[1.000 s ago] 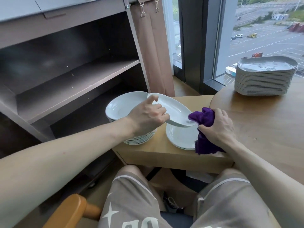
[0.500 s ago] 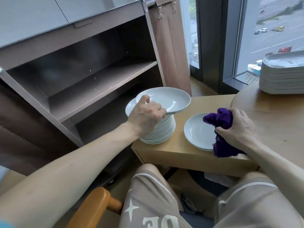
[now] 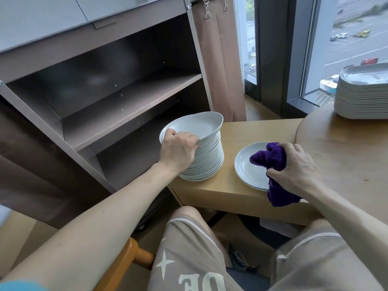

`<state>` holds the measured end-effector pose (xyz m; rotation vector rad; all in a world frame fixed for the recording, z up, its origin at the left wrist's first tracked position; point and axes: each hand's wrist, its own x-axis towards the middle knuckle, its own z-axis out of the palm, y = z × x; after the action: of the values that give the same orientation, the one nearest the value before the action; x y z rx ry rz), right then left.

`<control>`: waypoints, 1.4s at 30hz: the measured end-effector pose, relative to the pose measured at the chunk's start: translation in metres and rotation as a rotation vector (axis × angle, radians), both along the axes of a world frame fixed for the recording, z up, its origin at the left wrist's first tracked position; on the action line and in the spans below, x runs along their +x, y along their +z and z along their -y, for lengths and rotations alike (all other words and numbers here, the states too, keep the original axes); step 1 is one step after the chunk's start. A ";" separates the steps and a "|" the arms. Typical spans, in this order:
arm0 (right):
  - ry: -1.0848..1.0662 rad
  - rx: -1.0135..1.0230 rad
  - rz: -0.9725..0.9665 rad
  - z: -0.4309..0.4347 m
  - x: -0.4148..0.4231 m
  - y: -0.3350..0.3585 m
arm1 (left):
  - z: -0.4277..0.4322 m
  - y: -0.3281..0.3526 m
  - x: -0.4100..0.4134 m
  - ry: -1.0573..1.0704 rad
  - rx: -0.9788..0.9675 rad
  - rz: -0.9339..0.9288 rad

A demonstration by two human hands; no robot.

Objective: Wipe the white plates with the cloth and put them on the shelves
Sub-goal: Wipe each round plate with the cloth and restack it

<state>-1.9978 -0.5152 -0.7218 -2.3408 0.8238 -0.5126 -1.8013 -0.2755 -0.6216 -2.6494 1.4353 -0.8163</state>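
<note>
My left hand grips the near rim of a white plate that sits tilted on top of a tall stack of white plates at the left end of the low wooden table. My right hand holds a bunched purple cloth over the right edge of a short pile of white plates lying flat on the same table. The brown shelf unit stands open to the left, with bare boards.
A round wooden table on the right carries a stack of grey rectangular trays. A curtain and window lie behind. My knees and a wooden chair arm are below the table edge.
My left hand has carried the white plate leftward from beside the cloth onto the top of the tall stack. My right hand with the cloth has stayed over the flat plates.
</note>
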 end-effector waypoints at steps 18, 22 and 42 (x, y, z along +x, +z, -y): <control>0.127 -0.126 -0.080 -0.019 -0.002 -0.007 | 0.006 -0.022 0.017 0.289 0.158 -0.244; 0.120 -0.123 -0.100 -0.016 -0.002 -0.007 | 0.005 -0.027 0.013 0.279 0.091 -0.265; -0.008 -0.034 -0.195 0.030 -0.006 -0.020 | 0.071 -0.164 -0.045 0.040 -0.158 -1.173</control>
<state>-2.0042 -0.5447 -0.7415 -2.4477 0.9193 -0.3067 -1.8467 -0.3463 -0.7856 -3.3871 1.3866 0.8611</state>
